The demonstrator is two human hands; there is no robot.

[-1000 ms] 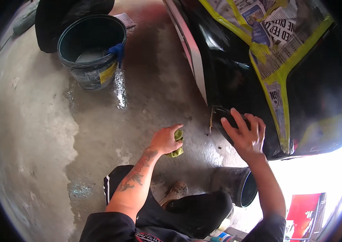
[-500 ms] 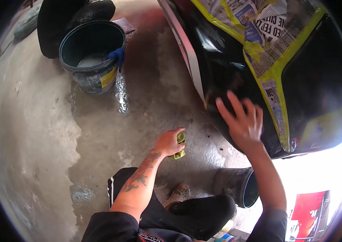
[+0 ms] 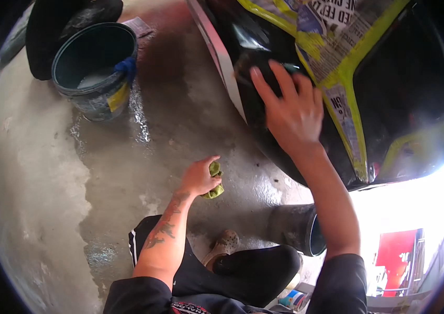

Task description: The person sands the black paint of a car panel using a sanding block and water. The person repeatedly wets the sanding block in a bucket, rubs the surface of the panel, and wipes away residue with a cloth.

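My left hand (image 3: 198,179) is closed around a crumpled yellow-green cloth (image 3: 214,192), held above the wet concrete floor. Palm down, my right hand (image 3: 294,118) lies over a glossy black vehicle body panel (image 3: 407,104), fingers spread and slightly blurred. It appears to rest on the panel's surface, and I see nothing held in it; the underside of the palm is hidden. Newspaper (image 3: 333,62) covers the panel's middle, edged with yellow-green masking tape (image 3: 359,52). One strip runs down just right of my right hand.
A dark bucket (image 3: 83,100) with cloudy liquid stands at the far left, a blue cloth (image 3: 127,68) over its rim. Another dark bucket (image 3: 287,227) is below the panel. A small tin (image 3: 292,298) sits by my knee. My clog (image 3: 226,244) rests on the wet floor.
My right hand has slid up and left over the black panel. The left hand still grips the cloth. The whole view has shifted a little, moving everything leftward in it.
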